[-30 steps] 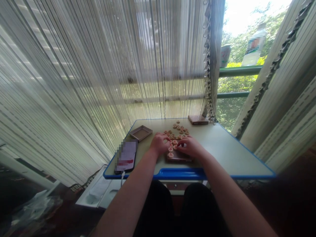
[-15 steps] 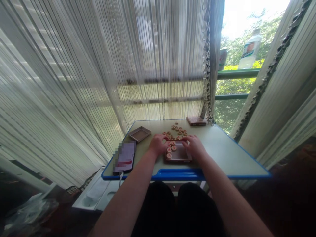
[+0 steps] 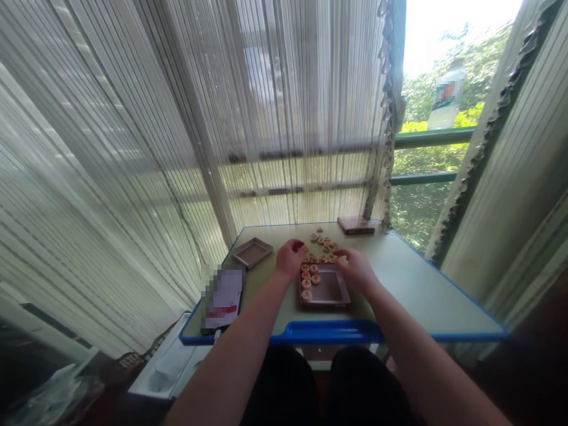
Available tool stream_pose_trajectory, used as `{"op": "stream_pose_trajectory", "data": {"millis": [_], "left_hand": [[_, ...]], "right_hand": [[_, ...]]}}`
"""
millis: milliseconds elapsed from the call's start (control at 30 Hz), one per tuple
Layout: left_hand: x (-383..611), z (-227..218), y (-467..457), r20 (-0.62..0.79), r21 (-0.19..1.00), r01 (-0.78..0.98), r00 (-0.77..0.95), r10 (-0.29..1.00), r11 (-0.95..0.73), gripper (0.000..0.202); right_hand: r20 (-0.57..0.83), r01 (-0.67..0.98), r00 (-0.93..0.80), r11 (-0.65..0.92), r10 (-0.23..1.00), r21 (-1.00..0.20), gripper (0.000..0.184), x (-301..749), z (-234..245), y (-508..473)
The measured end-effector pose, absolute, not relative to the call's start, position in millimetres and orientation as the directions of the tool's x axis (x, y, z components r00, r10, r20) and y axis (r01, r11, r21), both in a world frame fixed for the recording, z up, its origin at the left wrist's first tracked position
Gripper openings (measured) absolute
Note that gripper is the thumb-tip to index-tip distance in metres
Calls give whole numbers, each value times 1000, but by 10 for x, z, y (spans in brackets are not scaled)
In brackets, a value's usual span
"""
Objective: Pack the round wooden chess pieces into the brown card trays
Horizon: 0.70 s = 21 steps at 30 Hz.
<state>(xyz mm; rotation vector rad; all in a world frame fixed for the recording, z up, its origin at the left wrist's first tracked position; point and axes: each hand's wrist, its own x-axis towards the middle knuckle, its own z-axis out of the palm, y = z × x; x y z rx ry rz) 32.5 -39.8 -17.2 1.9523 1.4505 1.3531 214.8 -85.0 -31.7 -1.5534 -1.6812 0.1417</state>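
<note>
A shallow brown box (image 3: 326, 285) lies near the table's front edge. Along its left side sit several round wooden xiangqi pieces (image 3: 306, 284) with red characters. Beyond its far rim, more loose xiangqi pieces (image 3: 327, 243) are scattered. My left hand (image 3: 290, 258) is over the table at the box's far left corner, fingers bent and apart from the thumb, beside the loose pieces. At the far right corner, my right hand (image 3: 355, 267) has thumb and fingers drawn together by the pieces; what lies between the fingertips is too small to make out.
A second shallow brown tray (image 3: 252, 252) lies at the left back. In front of it is a phone (image 3: 225, 299) with a cable. A flat brown box (image 3: 355, 225) rests at the back right edge. Sheer curtains (image 3: 284, 118) hang behind the blue-edged table (image 3: 426, 290).
Both hands have moved off the box's sides to its far corners, towards the loose pieces. The pieces inside the box look the same. The view has shifted slightly.
</note>
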Motion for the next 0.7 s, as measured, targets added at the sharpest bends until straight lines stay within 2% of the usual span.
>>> {"op": "stream_pose_trajectory", "data": {"millis": [100, 233, 367, 467, 567, 700], "left_hand": [[373, -139, -258, 456, 758, 523, 3, 890, -390, 13], [468, -111, -74, 424, 747, 553, 32, 905, -370, 16], [553, -81, 185, 404, 695, 613, 100, 909, -376, 18], [616, -78, 401, 403, 653, 606, 229, 886, -454, 18], [687, -108, 574, 381, 550, 612, 421, 823, -568, 20], [769, -177, 693, 369, 331, 606, 622, 690, -723, 19]], "right_hand": [[428, 754, 97, 214, 899, -621, 22, 2197, -127, -706], [393, 798, 101, 162, 914, -581, 23, 2267, 34, -422], [417, 849, 117, 127, 901, -514, 27, 2371, -76, -118], [467, 891, 133, 101, 874, -443, 26, 2454, -259, 19], [469, 914, 101, 105, 877, -393, 27, 2499, -399, 82], [423, 915, 40, 136, 905, -379, 25, 2512, -479, 137]]}}
